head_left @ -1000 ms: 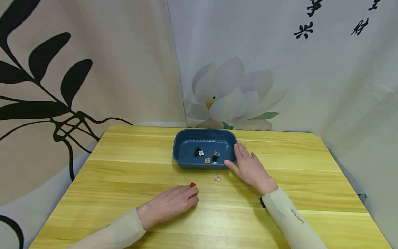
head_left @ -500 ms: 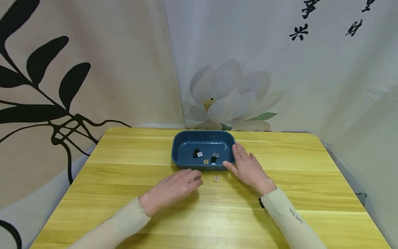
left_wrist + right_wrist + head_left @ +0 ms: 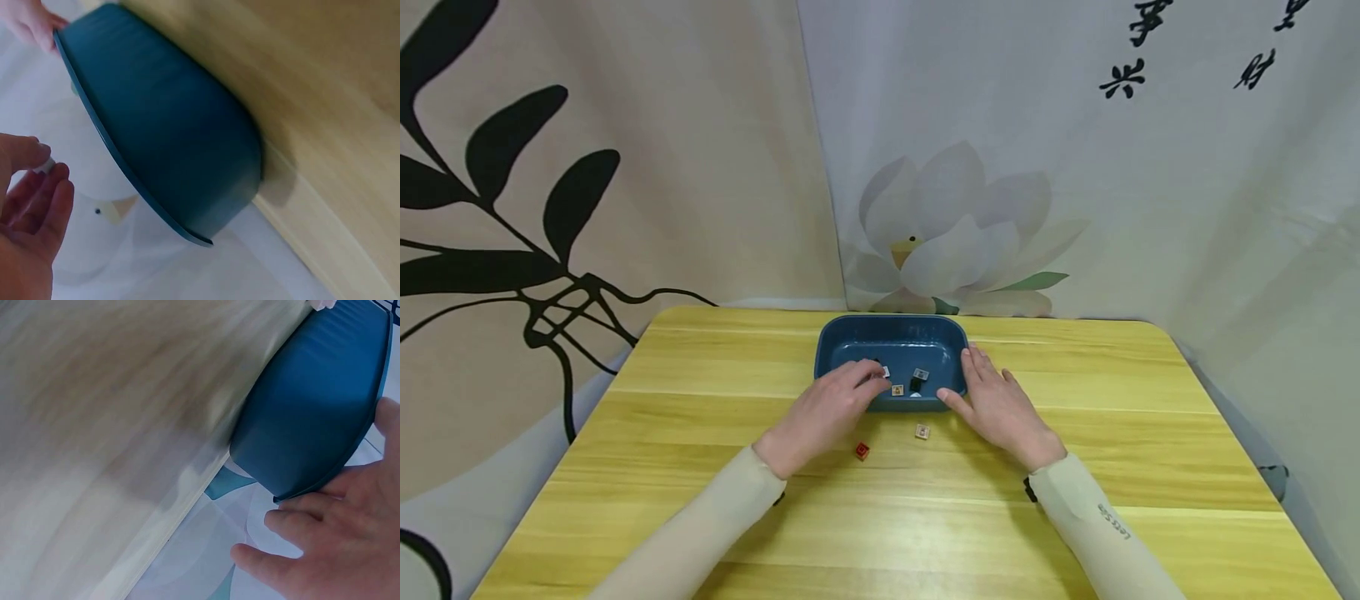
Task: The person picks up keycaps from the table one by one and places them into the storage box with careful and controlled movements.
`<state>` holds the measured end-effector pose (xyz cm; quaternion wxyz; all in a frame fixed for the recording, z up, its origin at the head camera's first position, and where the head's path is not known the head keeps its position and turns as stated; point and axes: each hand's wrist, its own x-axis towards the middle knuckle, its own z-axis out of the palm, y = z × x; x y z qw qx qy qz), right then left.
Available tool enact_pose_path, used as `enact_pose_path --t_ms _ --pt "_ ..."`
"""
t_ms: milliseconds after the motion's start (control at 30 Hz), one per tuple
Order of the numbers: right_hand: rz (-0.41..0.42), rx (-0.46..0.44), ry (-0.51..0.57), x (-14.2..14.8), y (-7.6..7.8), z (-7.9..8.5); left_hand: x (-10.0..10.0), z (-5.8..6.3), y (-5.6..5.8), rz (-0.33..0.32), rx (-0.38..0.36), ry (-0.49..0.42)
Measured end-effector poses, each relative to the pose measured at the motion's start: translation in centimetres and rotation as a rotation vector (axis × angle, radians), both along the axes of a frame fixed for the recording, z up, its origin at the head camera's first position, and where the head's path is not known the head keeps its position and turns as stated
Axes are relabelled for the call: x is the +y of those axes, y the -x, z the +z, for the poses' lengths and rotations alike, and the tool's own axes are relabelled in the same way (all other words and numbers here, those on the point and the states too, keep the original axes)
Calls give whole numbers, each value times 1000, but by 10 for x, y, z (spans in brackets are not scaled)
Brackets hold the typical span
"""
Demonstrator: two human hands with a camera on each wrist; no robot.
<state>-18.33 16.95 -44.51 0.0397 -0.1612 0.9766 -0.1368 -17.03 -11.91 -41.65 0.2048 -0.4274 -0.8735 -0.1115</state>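
Note:
My left hand [image 3: 823,417] is over the near left rim of a dark blue rectangular tray [image 3: 842,340]. In the left wrist view, its thumb and fingertips pinch a small pale block [image 3: 47,165], mostly covered by the fingers. My right hand [image 3: 1006,414] rests against the tray's right end with fingers spread, the thumb at the near rim. On the table in front of the tray lie a red cube [image 3: 862,451] and a whitish square block [image 3: 922,431]. Inside the tray are a tan block [image 3: 897,390], a grey one [image 3: 921,374] and a black one [image 3: 916,385], among others partly hidden by my left hand.
The wooden table [image 3: 985,533] reaches forward to a printed cloth backdrop [image 3: 737,167] with leaves and a flower. The tray stands near the table's far edge, its raised walls rounded at the corners.
My left hand has lifted from beside the red cube and moved forward over the tray, carrying the pale block. The red cube is uncovered again. My right hand stays at the tray.

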Motion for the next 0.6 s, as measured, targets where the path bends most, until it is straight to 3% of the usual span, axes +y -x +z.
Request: enact_pose_path --t_ms 133,333,600 --pt "0 -2 1 0 0 0 -1 1 17 100 -34 -38" --pt "-4 -13 0 0 -1 0 -2 0 38 195 -130 -61" --pt "-1 -9 3 1 -1 -1 1 -6 56 288 -249 -53"
